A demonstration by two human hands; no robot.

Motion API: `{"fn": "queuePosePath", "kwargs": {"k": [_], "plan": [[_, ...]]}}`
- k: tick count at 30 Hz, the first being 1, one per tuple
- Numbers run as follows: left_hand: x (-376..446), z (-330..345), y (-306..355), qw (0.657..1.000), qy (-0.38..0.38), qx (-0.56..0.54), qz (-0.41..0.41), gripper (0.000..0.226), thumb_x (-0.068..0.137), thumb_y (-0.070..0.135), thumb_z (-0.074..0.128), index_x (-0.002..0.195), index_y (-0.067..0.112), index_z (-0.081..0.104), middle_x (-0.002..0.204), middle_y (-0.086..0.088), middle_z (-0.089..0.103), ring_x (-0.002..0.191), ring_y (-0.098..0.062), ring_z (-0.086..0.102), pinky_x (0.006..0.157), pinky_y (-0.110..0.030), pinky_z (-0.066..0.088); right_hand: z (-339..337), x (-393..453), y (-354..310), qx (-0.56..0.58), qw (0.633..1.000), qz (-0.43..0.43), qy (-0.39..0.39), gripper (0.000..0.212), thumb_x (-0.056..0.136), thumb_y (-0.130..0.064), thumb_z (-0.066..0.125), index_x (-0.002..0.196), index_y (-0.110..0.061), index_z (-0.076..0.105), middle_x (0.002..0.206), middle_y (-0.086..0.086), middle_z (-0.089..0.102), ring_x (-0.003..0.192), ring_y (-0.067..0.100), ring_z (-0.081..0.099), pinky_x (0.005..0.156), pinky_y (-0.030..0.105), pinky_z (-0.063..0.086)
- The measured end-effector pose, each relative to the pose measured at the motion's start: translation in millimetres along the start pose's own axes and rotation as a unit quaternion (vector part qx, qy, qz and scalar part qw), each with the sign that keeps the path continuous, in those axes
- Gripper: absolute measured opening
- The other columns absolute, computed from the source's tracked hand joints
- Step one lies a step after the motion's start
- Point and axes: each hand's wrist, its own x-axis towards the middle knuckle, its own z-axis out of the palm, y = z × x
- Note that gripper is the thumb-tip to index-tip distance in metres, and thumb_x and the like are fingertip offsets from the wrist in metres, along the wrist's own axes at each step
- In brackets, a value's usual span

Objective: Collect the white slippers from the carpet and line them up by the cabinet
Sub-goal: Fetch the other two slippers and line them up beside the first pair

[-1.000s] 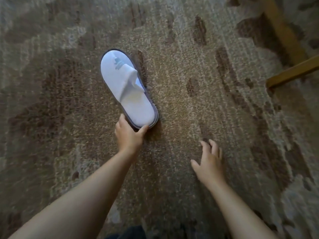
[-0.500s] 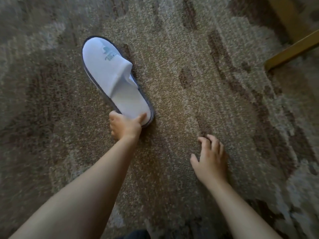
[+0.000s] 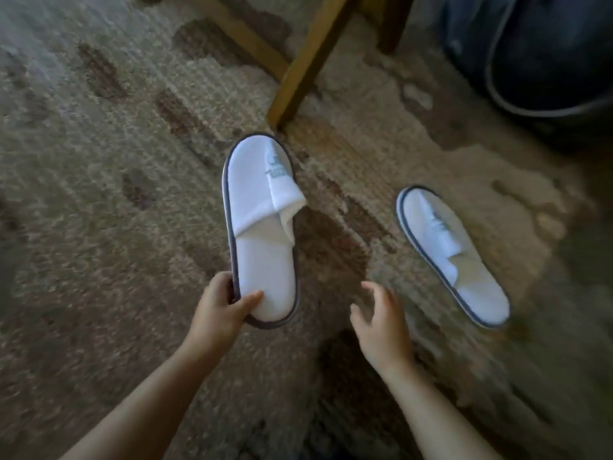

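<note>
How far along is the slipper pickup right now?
Done: nothing is lined up yet, and no cabinet is clearly in view. In hand: the left hand grips the heel of one white slipper. Left: the second slipper lies on the carpet to the right; the right hand is open and empty near it. Both must then go by the cabinet.

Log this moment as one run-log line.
left hand: holds slipper by heel | right hand: open, empty | second slipper: on carpet
</note>
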Motion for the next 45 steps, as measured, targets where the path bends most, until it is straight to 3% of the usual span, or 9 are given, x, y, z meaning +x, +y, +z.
{"fn": "queuePosePath", "kwargs": {"k": [3, 9, 14, 20, 23, 26, 31, 36, 45], "plan": [[0.3, 50.4, 4.7, 0.998, -0.063, -0.003, -0.01, 0.018, 0.08, 0.01, 0.06, 0.079, 0.024, 0.049, 0.086, -0.003, 0.06, 0.078, -0.015, 0.06, 0.052, -0.026, 0.052, -35.0, 9.1, 44.2, 0.017, 0.995, 0.07, 0.075, 0.042, 0.084, -0.018, 0.057, 0.124, -0.01, 0.046, 0.13, 0.013, 0.049, 0.122, 0.025, 0.044, 0.099, 0.032, 0.035], [1.5, 131.2, 6.1, 0.993, -0.111, 0.038, 0.008, 0.015, 0.082, 0.011, 0.058, 0.077, 0.021, 0.049, 0.082, -0.003, 0.057, 0.078, -0.019, 0.058, 0.06, -0.033, 0.051, -77.6, 35.7, 123.5, -0.005, 0.972, 0.158, 0.176, 0.058, 0.082, -0.019, 0.06, 0.132, -0.005, 0.035, 0.141, 0.018, 0.036, 0.132, 0.031, 0.031, 0.107, 0.04, 0.031], [-0.2, 150.1, 3.4, 0.992, -0.114, 0.058, 0.0, 0.014, 0.083, 0.011, 0.057, 0.08, 0.022, 0.049, 0.088, -0.003, 0.057, 0.083, -0.02, 0.059, 0.066, -0.038, 0.054, -90.6, 56.5, 158.7, 0.054, 0.951, 0.239, 0.189, 0.071, 0.08, -0.022, 0.064, 0.137, -0.004, 0.027, 0.146, 0.02, 0.029, 0.134, 0.034, 0.027, 0.108, 0.043, 0.029], [6.9, 140.1, 2.9, 0.99, -0.099, 0.102, 0.007, 0.013, 0.082, 0.012, 0.059, 0.08, 0.021, 0.049, 0.091, -0.009, 0.058, 0.092, -0.033, 0.059, 0.079, -0.052, 0.053, -77.5, 62.4, 143.1, 0.187, 0.934, 0.264, 0.148, 0.09, 0.075, -0.024, 0.07, 0.143, -0.014, 0.012, 0.152, 0.01, 0.024, 0.135, 0.029, 0.03, 0.105, 0.041, 0.034], [4.1, 140.5, 9.8, 0.99, -0.103, 0.098, 0.012, 0.014, 0.082, 0.011, 0.058, 0.079, 0.021, 0.049, 0.09, -0.009, 0.058, 0.091, -0.032, 0.059, 0.072, -0.047, 0.055, -72.5, 60.4, 131.0, 0.255, 0.922, 0.264, 0.123, 0.066, 0.072, -0.02, 0.072, 0.127, -0.004, 0.039, 0.129, 0.015, 0.051, 0.109, 0.03, 0.052, 0.082, 0.036, 0.044], [-8.1, 137.3, 29.4, 0.99, -0.108, 0.086, 0.012, 0.012, 0.083, 0.011, 0.057, 0.082, 0.02, 0.048, 0.091, -0.007, 0.057, 0.089, -0.028, 0.058, 0.072, -0.045, 0.054, -83.4, 44.6, 114.2, 0.286, 0.918, 0.234, 0.146, 0.033, 0.074, -0.018, 0.069, 0.095, -0.003, 0.049, 0.086, 0.005, 0.055, 0.073, 0.02, 0.049, 0.055, 0.03, 0.037], [-79.3, 120.0, 98.7, 0.991, -0.113, 0.065, 0.008, 0.013, 0.084, 0.012, 0.054, 0.08, 0.022, 0.048, 0.086, -0.001, 0.057, 0.081, -0.017, 0.06, 0.058, -0.03, 0.056, -147.3, -12.9, 63.0, 0.302, 0.917, 0.212, 0.152, 0.019, 0.081, -0.016, 0.058, 0.085, -0.011, 0.041, 0.071, -0.007, 0.045, 0.062, 0.006, 0.045, 0.051, 0.024, 0.036], [-176.4, 108.0, 210.5, 0.992, -0.105, 0.07, 0.027, 0.013, 0.085, 0.014, 0.054, 0.079, 0.023, 0.048, 0.086, 0.0, 0.059, 0.083, -0.018, 0.06, 0.071, -0.037, 0.054, -262.0, -88.7, -12.3, 0.368, 0.886, 0.213, 0.183, 0.023, 0.081, -0.013, 0.058, 0.07, -0.017, 0.039, 0.07, -0.005, 0.045, 0.061, 0.006, 0.045, 0.051, 0.022, 0.036], [-316.7, 117.4, 440.8, 0.965, -0.163, 0.088, 0.188, 0.02, 0.085, 0.017, 0.053, 0.08, 0.035, 0.047, 0.087, 0.009, 0.061, 0.076, -0.004, 0.062, 0.049, -0.017, 0.051, -486.2, -204.3, -116.6, 0.465, 0.824, 0.162, 0.281, 0.023, 0.08, -0.013, 0.062, 0.072, -0.021, 0.042, 0.077, -0.004, 0.052, 0.068, 0.006, 0.052, 0.051, 0.016, 0.046]]}}
